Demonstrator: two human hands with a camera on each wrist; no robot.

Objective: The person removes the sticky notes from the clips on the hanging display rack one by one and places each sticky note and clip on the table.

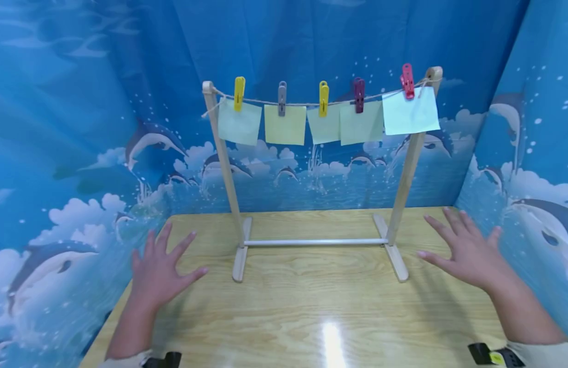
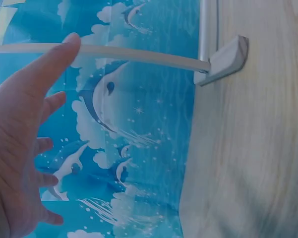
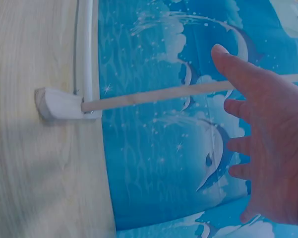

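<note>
Fingers spread, my left hand (image 1: 157,273) hovers over the table to the left of a wooden stand (image 1: 405,189). My right hand (image 1: 472,253), also spread and holding nothing, is on the stand's other side. A string (image 1: 256,100) runs between the two posts and sags slightly. Several paper squares hang from it: a pale one (image 1: 239,122), a yellow one (image 1: 285,126), and pale green ones (image 1: 364,125), with a bluish-white sheet (image 1: 410,115) at the right. Clothespins hold them, two yellow (image 1: 239,94), one grey (image 1: 282,99), one purple (image 1: 359,95) and one red (image 1: 407,82).
A white crossbar (image 1: 311,242) joins the stand's feet low down, just above the wooden table (image 1: 284,306). Blue curtains (image 1: 141,66) printed with dolphins enclose the table at the back and both sides. Dark wrist straps (image 1: 495,355) sit over my light sleeves.
</note>
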